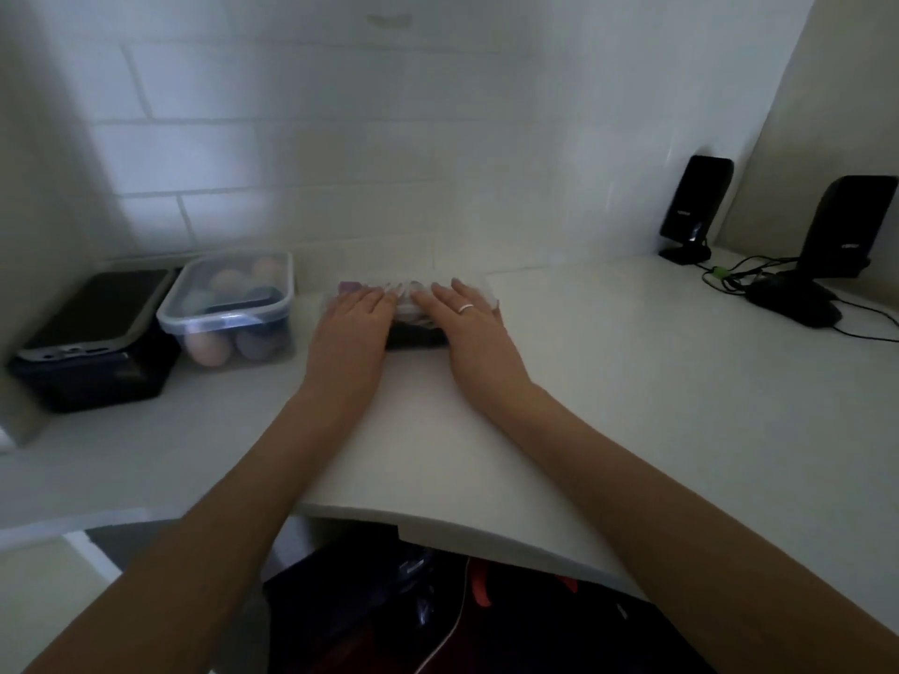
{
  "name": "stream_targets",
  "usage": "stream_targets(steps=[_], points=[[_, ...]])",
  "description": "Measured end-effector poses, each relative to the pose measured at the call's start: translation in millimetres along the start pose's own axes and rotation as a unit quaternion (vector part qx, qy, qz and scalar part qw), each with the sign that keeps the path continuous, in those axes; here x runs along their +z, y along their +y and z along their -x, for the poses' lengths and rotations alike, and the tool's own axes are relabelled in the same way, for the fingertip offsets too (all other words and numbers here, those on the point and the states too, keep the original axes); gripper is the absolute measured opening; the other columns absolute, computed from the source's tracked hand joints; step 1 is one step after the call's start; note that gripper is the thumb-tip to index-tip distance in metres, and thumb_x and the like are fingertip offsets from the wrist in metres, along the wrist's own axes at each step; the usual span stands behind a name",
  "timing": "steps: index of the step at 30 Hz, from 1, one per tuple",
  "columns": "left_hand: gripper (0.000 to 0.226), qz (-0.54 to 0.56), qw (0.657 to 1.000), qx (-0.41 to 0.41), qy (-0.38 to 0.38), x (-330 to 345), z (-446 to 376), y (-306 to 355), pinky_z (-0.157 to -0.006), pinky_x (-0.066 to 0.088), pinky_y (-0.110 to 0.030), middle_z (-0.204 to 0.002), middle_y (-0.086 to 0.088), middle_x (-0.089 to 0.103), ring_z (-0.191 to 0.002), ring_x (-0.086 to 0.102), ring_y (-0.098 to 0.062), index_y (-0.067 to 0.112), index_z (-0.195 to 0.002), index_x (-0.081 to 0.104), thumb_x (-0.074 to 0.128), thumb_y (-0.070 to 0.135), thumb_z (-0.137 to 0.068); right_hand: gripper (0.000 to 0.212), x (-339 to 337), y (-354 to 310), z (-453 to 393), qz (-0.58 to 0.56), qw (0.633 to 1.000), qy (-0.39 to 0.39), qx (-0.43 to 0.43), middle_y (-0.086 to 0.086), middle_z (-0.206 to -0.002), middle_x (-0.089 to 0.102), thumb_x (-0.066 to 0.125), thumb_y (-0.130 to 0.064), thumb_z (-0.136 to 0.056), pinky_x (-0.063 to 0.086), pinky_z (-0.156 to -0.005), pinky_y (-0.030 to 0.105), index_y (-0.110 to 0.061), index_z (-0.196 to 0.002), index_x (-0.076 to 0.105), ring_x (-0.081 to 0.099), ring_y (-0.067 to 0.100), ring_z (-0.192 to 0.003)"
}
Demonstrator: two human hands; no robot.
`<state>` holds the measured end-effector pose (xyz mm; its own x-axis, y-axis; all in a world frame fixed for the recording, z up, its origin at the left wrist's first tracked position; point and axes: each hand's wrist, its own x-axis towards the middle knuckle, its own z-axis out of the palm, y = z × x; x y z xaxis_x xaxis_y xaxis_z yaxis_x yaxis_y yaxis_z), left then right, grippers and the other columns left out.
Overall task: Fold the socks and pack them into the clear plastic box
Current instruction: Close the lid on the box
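white desk (608,381), tiled wall behind. clear box (413,304) at back edge, near middle, dark socks (416,337) inside. left hand (352,318) and right hand (467,313) flat, fingers spread, on top. advice: press evenly, both sides together, keep box from sliding.

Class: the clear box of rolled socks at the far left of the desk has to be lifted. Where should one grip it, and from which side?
Grip the clear box by its two short ends, from above. The dark container crowds its left long side, and its rim gives fingers a ledge.
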<state>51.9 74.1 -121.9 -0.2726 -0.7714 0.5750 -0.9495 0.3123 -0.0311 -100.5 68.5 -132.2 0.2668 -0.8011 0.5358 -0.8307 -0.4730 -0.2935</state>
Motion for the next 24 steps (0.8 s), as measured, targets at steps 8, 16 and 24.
stream_targets(steps=[8, 16, 24], points=[[0.044, -0.064, 0.998, -0.012, 0.003, 20, -25, -45, -0.069, 0.057, -0.037, -0.087, -0.021, 0.072, -0.078, 0.071, -0.034, -0.003, -0.092, 0.068, 0.033, 0.006, -0.066, 0.059, 45, 0, -58, -0.011, 0.999, -0.001, -0.037, 0.006, -0.152, 0.036, 0.033, 0.004, -0.09, 0.019, -0.113, 0.053, -0.025, -0.141, 0.04, 0.017, 0.023, -0.146], [0.038, -0.117, 0.992, -0.025, 0.025, 42, -48, -55, -0.082, 0.055, -0.039, -0.082, -0.016, 0.072, -0.08, 0.07, -0.03, -0.001, -0.09, 0.069, 0.038, 0.008, -0.069, 0.068, 65, 18, -86, -0.058, 0.997, 0.018, -0.044, 0.008, -0.15, 0.038, 0.01, -0.015, -0.08, 0.02, -0.113, 0.055, -0.023, -0.135, 0.049, 0.015, 0.024, -0.146], [0.049, -0.11, 0.994, -0.022, -0.014, 43, -42, -53, -0.085, 0.053, -0.044, -0.096, -0.024, 0.072, -0.09, 0.07, -0.034, -0.009, -0.101, 0.065, 0.033, 0.003, -0.067, 0.083, 56, 12, -68, -0.091, 0.994, -0.032, -0.041, 0.005, -0.16, 0.008, 0.03, 0.019, -0.076, 0.008, -0.119, 0.048, -0.025, -0.147, 0.026, 0.0, 0.023, -0.148]])
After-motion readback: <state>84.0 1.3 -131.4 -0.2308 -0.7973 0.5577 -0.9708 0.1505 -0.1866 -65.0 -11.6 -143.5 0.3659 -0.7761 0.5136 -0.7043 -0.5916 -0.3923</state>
